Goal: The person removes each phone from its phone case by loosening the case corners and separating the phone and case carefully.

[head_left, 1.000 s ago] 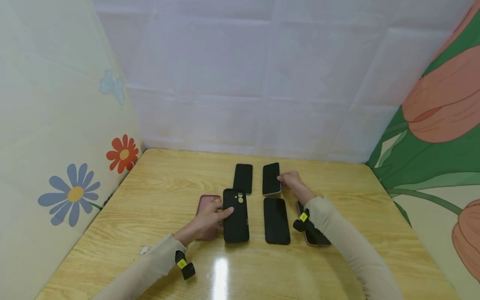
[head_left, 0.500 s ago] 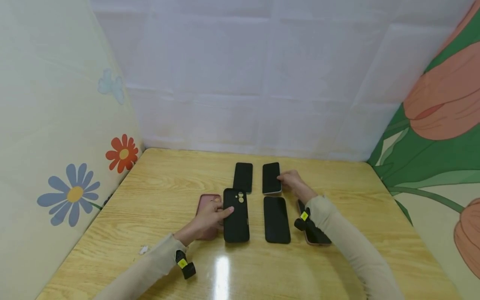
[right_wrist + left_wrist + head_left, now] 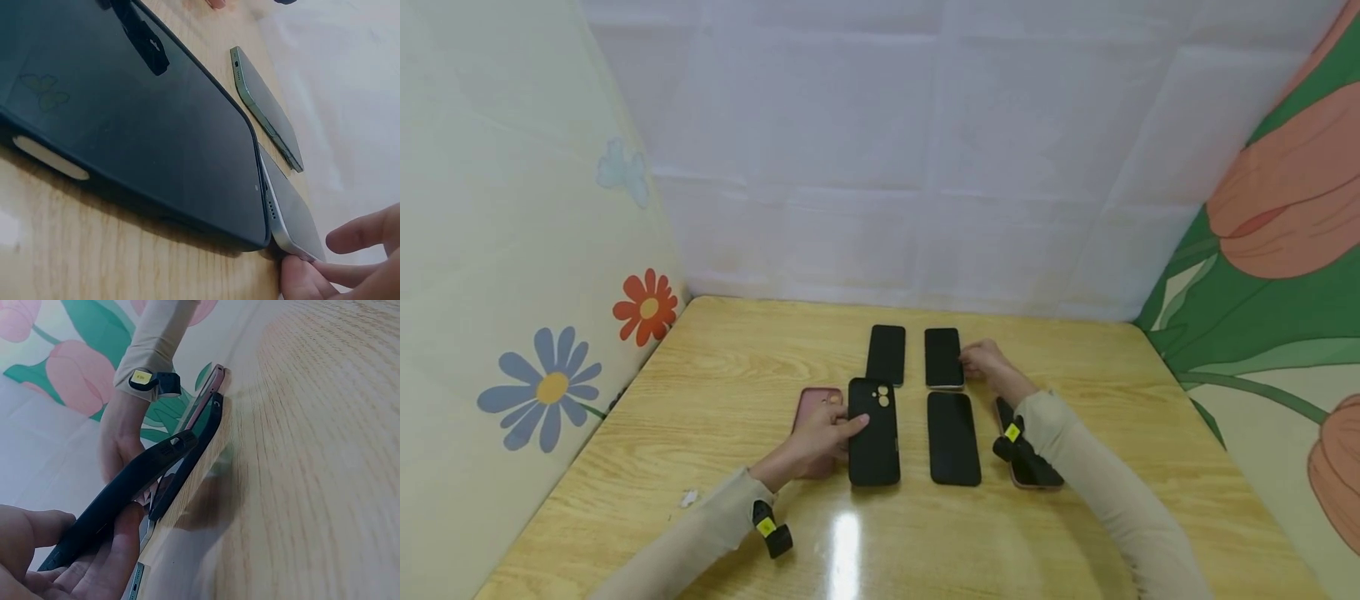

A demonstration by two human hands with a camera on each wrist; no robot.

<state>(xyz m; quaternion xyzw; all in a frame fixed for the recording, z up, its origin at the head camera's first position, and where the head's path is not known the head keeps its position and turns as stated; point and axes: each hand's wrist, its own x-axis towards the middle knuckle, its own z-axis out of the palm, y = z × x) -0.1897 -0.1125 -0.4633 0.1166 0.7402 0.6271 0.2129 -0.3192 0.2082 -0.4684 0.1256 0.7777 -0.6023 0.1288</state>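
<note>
My left hand (image 3: 820,433) pinches a black phone case (image 3: 874,462) with camera cutouts, holding it above the table between thumb and fingers. The left wrist view shows that case (image 3: 119,494) edge-on, clear of the wood. My right hand (image 3: 988,362) is at the right edge of a silver-edged phone (image 3: 943,358) lying screen up. In the right wrist view a fingertip touches the edge of this phone (image 3: 297,222), while another digit stands apart above it. A phone in a black case (image 3: 953,437) lies just nearer.
A green-edged phone (image 3: 886,350) lies left of the silver one, partly behind the held case. A pink phone case (image 3: 808,408) sits under my left hand. A pink-edged phone (image 3: 1036,471) lies beneath my right wrist. A white scrap (image 3: 688,498) is on the wooden table (image 3: 737,350).
The silver-edged phone, tilted and held at its right edge earlier, now lies flat. My right fingers have loosened and shifted slightly right. The left hand and black case are almost unmoved.
</note>
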